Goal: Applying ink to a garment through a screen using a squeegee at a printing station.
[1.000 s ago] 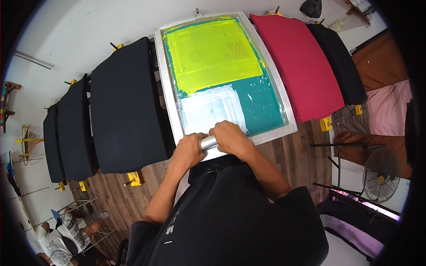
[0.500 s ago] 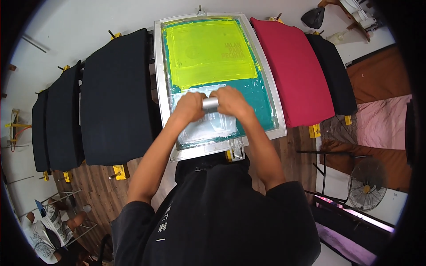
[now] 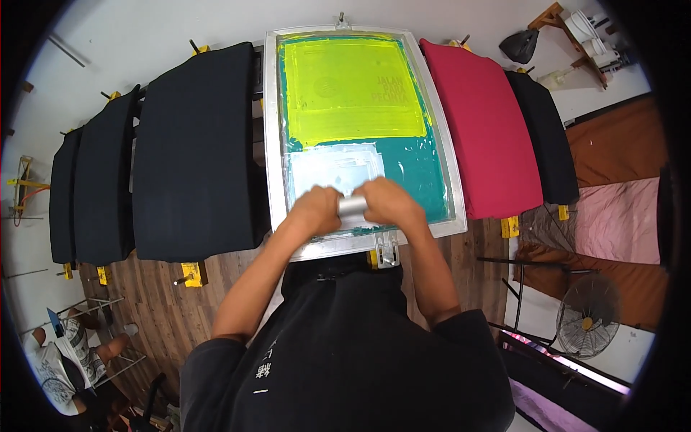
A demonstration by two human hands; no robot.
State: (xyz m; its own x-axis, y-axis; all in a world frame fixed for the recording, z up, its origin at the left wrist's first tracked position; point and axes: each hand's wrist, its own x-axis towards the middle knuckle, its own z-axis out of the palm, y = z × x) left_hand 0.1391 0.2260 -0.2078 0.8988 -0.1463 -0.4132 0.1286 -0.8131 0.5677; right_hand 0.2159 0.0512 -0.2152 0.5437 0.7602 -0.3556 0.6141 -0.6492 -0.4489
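Both hands are on the squeegee (image 3: 353, 208), a short bar with a bare metal handle showing between the fists. Left hand (image 3: 314, 210) is clenched around its left end, right hand (image 3: 389, 204) clenched around its right end, knuckles up. The blade itself is hidden under the hands, so I cannot tell its angle.

The squeegee sits on the mesh of the printing screen (image 3: 272, 144), in the lower half, at the near edge of the pale whitish patch (image 3: 332, 167), below the yellow-green block (image 3: 353, 83).

Handling judgement:
- Handle looks rigid and light; a two-fisted grip, one at each end, spreads pressure evenly across the blade.
- Smooth metal, probably slick if ink gets on the palms (I see none on the visible part).
- The mesh is taut but thin, so I would treat it as the fragile item; a dug-in blade corner could mark it.
- The aluminium frame is stiff and seems clamped at the near edge by a metal bracket (image 3: 385, 250).

Surroundings: black garment on the pallet (image 3: 194, 144) just left of the screen, red garment (image 3: 486, 129) just right, more dark ones beyond each. Floor fan (image 3: 584, 324) at lower right, well apart.
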